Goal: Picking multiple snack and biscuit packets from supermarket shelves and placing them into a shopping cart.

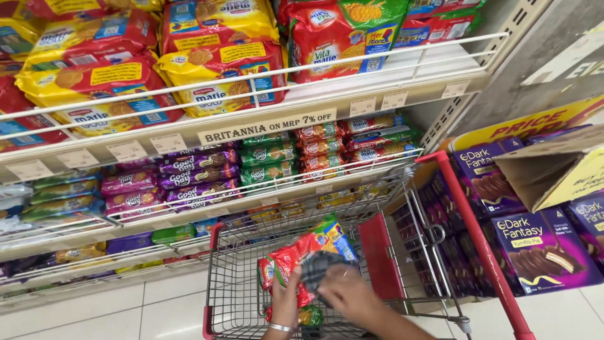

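While both hands are down inside the shopping cart, a stack of red and green biscuit packs is being held there. The left hand, with a metal bangle at the wrist, is closed in a grip on the lower edge of the red packs. The right hand is pressed on a small dark checked item lying against the packs; whether its fingers are curled shut or just flat on top cannot be told. The packs are tilted, leaning up and away from both hands toward the cart's far wire wall. A further green-and-red pack is seen just below the hands on the cart floor. Judged step: packs being placed and settled in the cart. The next move would call for easing the stack flat so it does not slide against the wire. Beyond the hands, store shelves are filled with biscuit packs; to the right of the right hand, purple pie boxes are stacked beside the cart's red handle.
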